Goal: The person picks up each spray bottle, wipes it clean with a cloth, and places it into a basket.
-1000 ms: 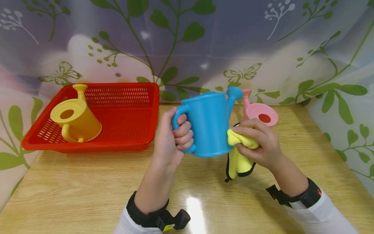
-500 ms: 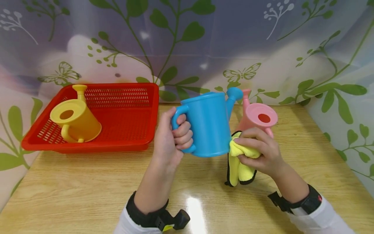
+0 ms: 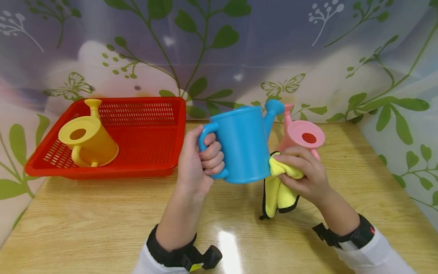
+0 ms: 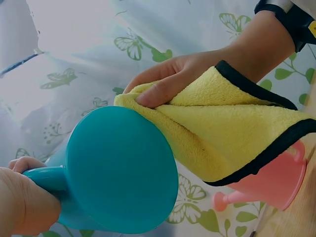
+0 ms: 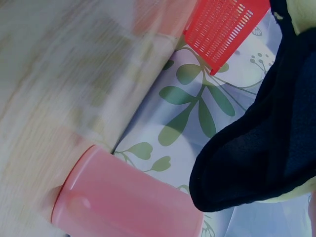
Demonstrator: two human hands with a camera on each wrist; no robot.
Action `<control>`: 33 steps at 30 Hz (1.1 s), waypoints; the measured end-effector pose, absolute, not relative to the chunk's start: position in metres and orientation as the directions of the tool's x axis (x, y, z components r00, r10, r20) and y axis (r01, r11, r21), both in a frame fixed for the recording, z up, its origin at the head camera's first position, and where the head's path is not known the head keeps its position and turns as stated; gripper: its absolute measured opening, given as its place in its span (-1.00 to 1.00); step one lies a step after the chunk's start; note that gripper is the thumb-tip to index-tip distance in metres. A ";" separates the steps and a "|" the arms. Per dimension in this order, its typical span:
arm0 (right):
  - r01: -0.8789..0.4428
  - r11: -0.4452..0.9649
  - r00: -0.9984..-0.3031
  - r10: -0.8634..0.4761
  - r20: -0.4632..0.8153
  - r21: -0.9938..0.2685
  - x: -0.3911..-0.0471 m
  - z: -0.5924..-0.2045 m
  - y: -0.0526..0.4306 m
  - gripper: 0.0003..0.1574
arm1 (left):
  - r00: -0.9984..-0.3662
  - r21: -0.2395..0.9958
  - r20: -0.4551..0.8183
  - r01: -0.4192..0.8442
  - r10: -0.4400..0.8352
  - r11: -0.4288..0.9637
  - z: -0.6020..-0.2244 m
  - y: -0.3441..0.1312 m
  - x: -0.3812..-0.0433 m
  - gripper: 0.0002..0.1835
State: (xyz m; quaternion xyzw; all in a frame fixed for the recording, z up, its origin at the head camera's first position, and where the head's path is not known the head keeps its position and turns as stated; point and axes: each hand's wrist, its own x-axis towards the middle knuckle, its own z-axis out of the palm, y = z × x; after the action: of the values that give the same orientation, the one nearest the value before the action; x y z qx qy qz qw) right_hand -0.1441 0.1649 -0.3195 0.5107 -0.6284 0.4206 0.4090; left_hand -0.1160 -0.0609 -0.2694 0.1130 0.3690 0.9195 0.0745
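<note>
My left hand [image 3: 202, 160] grips the handle of a blue watering can [image 3: 243, 146], holding it up off the table and slightly tilted, spout to the right. Its round base faces the camera in the left wrist view. In my right hand [image 3: 308, 173] a yellow cloth [image 3: 278, 186] with black edging is pinched, its bunched part right at the lower right side of the can and the rest hanging down. Behind that hand a pink watering can [image 3: 304, 135] stands on the table, partly hidden. The right wrist view shows the cloth's dark underside [image 5: 252, 153].
A red plastic basket [image 3: 143, 169] stands at the left on the wooden table [image 3: 102, 224]. Inside it a yellow watering can [image 3: 96, 142] leans toward the left side. A curtain printed with leaves and butterflies [image 3: 219, 57] hangs behind the table.
My right hand with the cloth has slid slightly down along the can's side, then a little back up, uncovering more of the pink can. The blue can has tilted slightly.
</note>
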 end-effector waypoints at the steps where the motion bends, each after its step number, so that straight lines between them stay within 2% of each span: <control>1: -0.984 0.137 -0.154 -0.299 0.942 -0.117 -0.145 -0.320 0.165 -0.64 | -0.963 0.695 0.154 -0.052 0.219 -0.717 -0.269 -0.061 -0.116 -0.56; 12: -0.966 0.147 -0.246 -0.250 0.936 -0.214 -0.152 -0.316 0.164 -0.55 | -0.951 0.705 0.170 -0.065 0.257 -0.706 -0.270 -0.059 -0.114 -0.57; 27: -0.880 0.360 -0.392 -0.181 0.902 -0.310 -0.163 -0.296 0.161 -0.45 | -0.940 0.717 0.189 -0.066 0.285 -0.694 -0.270 -0.054 -0.113 -0.57; 29: -0.857 0.390 -0.430 -0.180 0.885 -0.337 -0.162 -0.292 0.162 -0.47 | -0.935 0.721 0.201 -0.062 0.293 -0.691 -0.270 -0.053 -0.113 -0.57; 33: -0.816 0.411 -0.506 -0.169 0.846 -0.406 -0.161 -0.284 0.162 -0.63 | -0.924 0.726 0.216 -0.065 0.316 -0.684 -0.271 -0.052 -0.113 -0.56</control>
State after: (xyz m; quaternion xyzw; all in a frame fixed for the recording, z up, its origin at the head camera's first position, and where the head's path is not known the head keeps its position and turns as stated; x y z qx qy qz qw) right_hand -0.1613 0.1623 -0.2841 0.3274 -0.7522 0.4325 0.3741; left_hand -0.1133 -0.0523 -0.2709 0.1643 0.3830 0.9029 0.1054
